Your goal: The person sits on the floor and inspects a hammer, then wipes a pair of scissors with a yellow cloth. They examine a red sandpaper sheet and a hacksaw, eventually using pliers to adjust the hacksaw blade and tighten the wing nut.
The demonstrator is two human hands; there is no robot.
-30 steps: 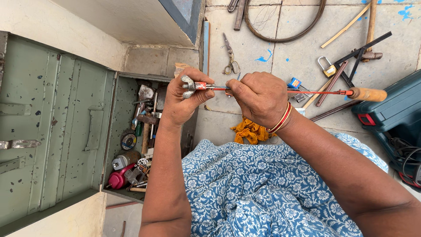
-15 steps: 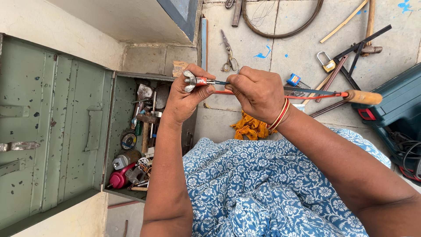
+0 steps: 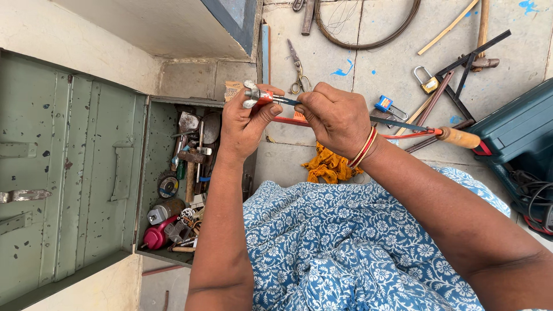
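Above the open green toolbox (image 3: pixel 86 173), left hand (image 3: pixel 245 124) and right hand (image 3: pixel 337 118) both closed tight, fixing the blade onto the hacksaw (image 3: pixel 403 128); next, careful tightening.

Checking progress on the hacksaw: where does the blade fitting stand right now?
Done: the green toolbox lies open and the red hacksaw is out of it. In hand: the left hand pinches the frame's front end by the wing nut, while the right hand holds the thin blade at that end. Left: whether the blade is hooked on cannot be told; the far end by the wooden handle is untouched.
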